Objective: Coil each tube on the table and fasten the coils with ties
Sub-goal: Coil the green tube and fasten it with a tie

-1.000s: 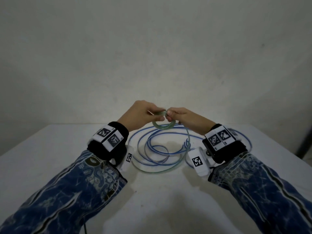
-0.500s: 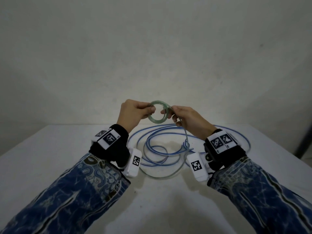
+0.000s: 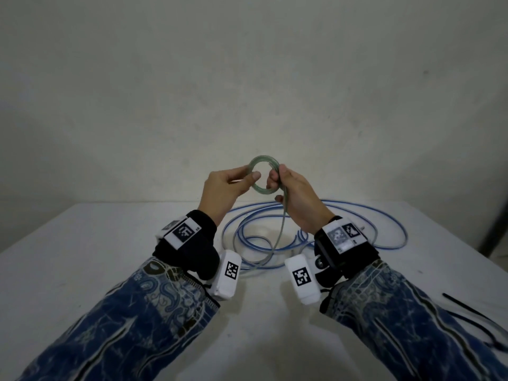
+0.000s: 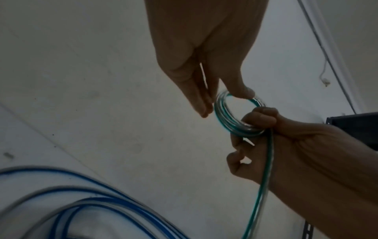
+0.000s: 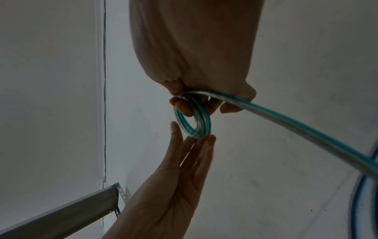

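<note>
A clear tube with a green stripe is wound into a small coil (image 3: 259,158) that I hold up above the white table (image 3: 82,257). My left hand (image 3: 251,174) pinches the coil's left side between thumb and straight fingers (image 5: 192,145). The right hand (image 3: 275,178) grips the coil's right side (image 4: 219,116) with curled fingers. The tube's loose tail (image 3: 283,215) runs down from the right hand to the table. A longer blue-striped tube (image 3: 365,209) lies in loose loops on the table beneath my hands.
Black ties (image 3: 467,309) lie on the table near my right forearm. A plain wall stands right behind the table's far edge. In the right wrist view a metal shelf rail (image 5: 61,215) shows off to the left.
Both hands have risen from just above the blue loops, carrying the green coil higher. The coil has turned from edge-on to face me, and more tail hangs below the right hand.
</note>
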